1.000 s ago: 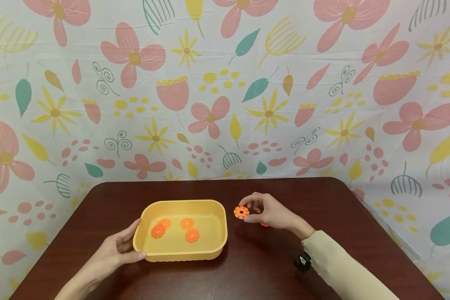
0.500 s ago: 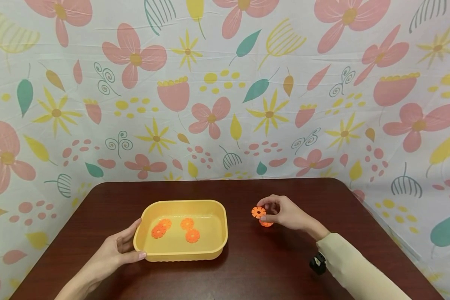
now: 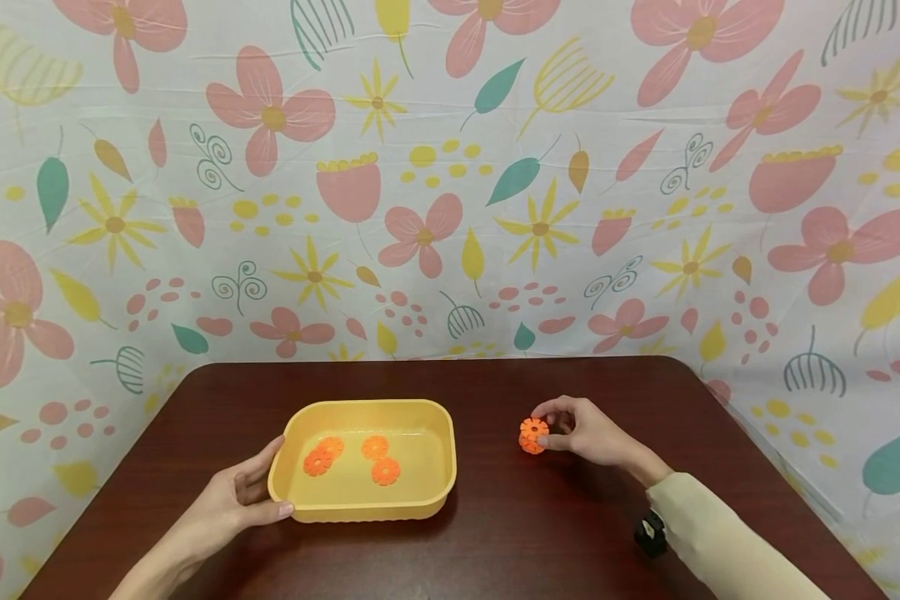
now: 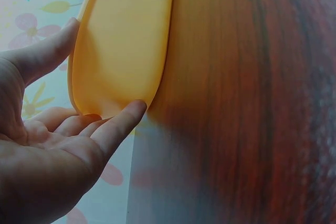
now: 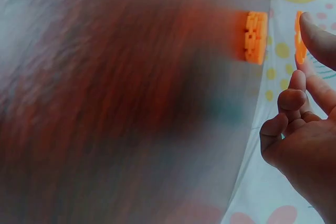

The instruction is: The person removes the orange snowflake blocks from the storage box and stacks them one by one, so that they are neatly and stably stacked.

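Note:
My right hand [image 3: 594, 433] pinches an orange notched flower-shaped disc [image 3: 533, 427] between thumb and fingers. Directly beneath it on the table is a short stack of matching discs [image 5: 255, 38]; in the right wrist view a gap shows between the held disc and the stack. From the head, the held disc overlaps the stack and partly hides it. My left hand [image 3: 228, 502] grips the left end of a yellow plastic tub [image 3: 363, 512], thumb at the near corner and fingers along the far part of that end. Inside the tub lie several orange discs [image 3: 385, 471], some overlapping.
The tub stands on a dark reddish-brown table [image 3: 487, 550] with rounded far corners. Behind it hangs a white cloth [image 3: 450, 250] printed with flowers and leaves. A black device [image 3: 651, 533] is strapped at the right wrist, by a cream sleeve [image 3: 720, 533].
My right hand has moved right, away from the tub, bringing the pinched disc over the stack. The left hand and the tub have stayed in place.

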### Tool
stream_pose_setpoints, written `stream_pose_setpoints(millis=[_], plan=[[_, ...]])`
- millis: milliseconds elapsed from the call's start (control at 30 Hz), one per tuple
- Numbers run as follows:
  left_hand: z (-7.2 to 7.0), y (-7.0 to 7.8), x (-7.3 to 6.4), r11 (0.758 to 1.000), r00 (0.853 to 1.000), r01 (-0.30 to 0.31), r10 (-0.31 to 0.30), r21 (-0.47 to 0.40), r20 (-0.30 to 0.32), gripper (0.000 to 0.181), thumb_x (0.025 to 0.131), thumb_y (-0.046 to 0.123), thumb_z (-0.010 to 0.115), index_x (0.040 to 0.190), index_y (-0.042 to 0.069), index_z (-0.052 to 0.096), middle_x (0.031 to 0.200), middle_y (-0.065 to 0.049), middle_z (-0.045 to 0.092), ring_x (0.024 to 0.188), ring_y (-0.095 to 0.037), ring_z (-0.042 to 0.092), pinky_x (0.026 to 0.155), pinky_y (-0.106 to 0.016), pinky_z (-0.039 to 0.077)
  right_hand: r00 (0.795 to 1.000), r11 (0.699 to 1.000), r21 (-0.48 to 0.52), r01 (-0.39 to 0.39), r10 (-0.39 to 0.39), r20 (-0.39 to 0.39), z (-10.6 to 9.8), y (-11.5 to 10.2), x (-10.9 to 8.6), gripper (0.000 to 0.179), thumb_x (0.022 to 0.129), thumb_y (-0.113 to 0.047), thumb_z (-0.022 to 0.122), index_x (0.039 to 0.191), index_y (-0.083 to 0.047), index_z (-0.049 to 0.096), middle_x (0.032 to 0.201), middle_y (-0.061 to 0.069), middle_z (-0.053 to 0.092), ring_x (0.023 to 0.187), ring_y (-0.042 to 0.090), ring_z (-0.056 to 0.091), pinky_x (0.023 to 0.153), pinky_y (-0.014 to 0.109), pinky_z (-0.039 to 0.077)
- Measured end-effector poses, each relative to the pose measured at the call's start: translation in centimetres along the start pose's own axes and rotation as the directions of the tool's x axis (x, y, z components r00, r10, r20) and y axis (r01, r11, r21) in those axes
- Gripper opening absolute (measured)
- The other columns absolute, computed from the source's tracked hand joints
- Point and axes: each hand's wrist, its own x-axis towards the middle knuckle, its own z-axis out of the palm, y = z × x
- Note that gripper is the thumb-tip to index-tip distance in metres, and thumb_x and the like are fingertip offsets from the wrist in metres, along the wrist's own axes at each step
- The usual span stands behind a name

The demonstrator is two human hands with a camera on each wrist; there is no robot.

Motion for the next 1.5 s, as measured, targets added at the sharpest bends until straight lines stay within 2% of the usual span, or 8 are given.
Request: stream_pose_setpoints(millis=[367,1000,1233,1500], plan=[[0.0,0.1,0.0,1.0,1.0,0.021,-0.021,-0.009,0.003,0.098,0.096,0.008,0.078,0.168,0.002,0.013,0.17,-0.026,0.017,0.143,-0.048,0.042,0.094,-0.03,0.054,1.0,1.0,-0.007,-0.023,0.023,-0.004,0.1,0.8,-0.3,0.035,0.09,-0.01,0.085,0.12,0.001,0.071,0.1,0.015,0.059,0.08,0.024,0.05,0.067,0.026,0.041],[-0.1,0.0,0.0,1.0,1.0,0.002,-0.002,-0.001,0.007,0.098,0.096,0.008,0.078,0.168,0.001,0.013,0.17,-0.024,0.016,0.145,-0.048,0.039,0.095,-0.029,0.053,1.0,0.996,-0.084,-0.008,0.008,-0.007,0.6,1.6,0.1,0.032,0.089,-0.012,0.087,0.116,-0.004,0.073,0.096,0.01,0.057,0.077,0.022,0.048,0.067,0.027,0.04],[0.0,0.1,0.0,1.0,1.0,0.019,-0.019,-0.009,-0.011,0.099,0.095,0.008,0.079,0.168,0.003,0.014,0.171,-0.021,0.018,0.146,-0.046,0.039,0.095,-0.028,0.053,1.0,0.998,-0.068,-0.005,0.005,-0.007,0.6,1.6,0.2,0.033,0.089,-0.012,0.087,0.117,-0.002,0.073,0.097,0.011,0.057,0.077,0.022,0.048,0.067,0.027,0.04],[0.0,0.1,0.0,1.0,1.0,0.009,-0.009,0.002,0.004,0.098,0.096,0.008,0.078,0.168,0.002,0.013,0.17,-0.024,0.017,0.145,-0.048,0.038,0.095,-0.028,0.053,1.0,0.999,-0.045,-0.007,0.006,-0.011,0.7,1.4,0.3,0.033,0.089,-0.008,0.086,0.118,0.002,0.072,0.098,0.013,0.058,0.076,0.022,0.046,0.065,0.027,0.038]])
